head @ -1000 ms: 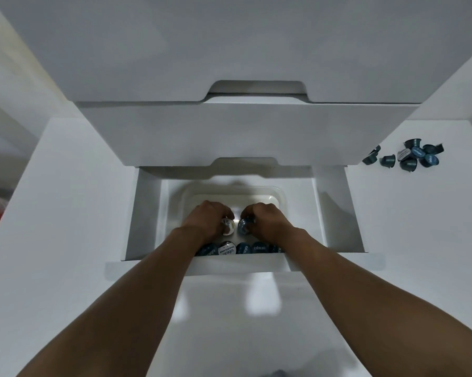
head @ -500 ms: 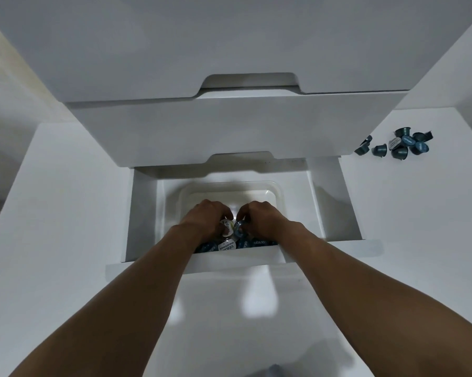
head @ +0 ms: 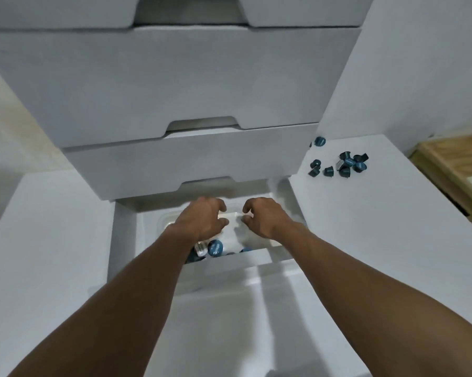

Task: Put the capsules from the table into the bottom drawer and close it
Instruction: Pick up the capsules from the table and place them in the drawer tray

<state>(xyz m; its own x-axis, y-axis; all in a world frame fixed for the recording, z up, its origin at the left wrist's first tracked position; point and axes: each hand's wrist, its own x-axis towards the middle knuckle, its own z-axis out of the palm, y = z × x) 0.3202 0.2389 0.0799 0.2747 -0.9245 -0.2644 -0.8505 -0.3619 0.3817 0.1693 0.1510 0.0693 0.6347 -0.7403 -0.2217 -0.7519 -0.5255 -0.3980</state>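
Observation:
The white bottom drawer (head: 123, 240) stands pulled out, with a clear plastic tray (head: 259, 240) inside it. Several blue capsules (head: 215, 247) lie at the tray's near end, partly hidden by the drawer front. My left hand (head: 202, 220) and my right hand (head: 262, 216) hover side by side over the tray, fingers loosely curled and holding nothing. Several more blue capsules (head: 345, 165) lie in a heap on the white table (head: 365, 227) to the right, with one stray capsule (head: 319, 140) nearer the cabinet.
Two closed white drawers (head: 175, 164) overhang the back of the open one. A wooden crate (head: 452, 164) sits beyond the table's right edge. White surfaces flank the drawer on the left (head: 38, 254) and right.
Both hands have let go of the capsules they held and lifted up from the tray, fingers now loose. The view has tilted upward, showing more of the upper drawers.

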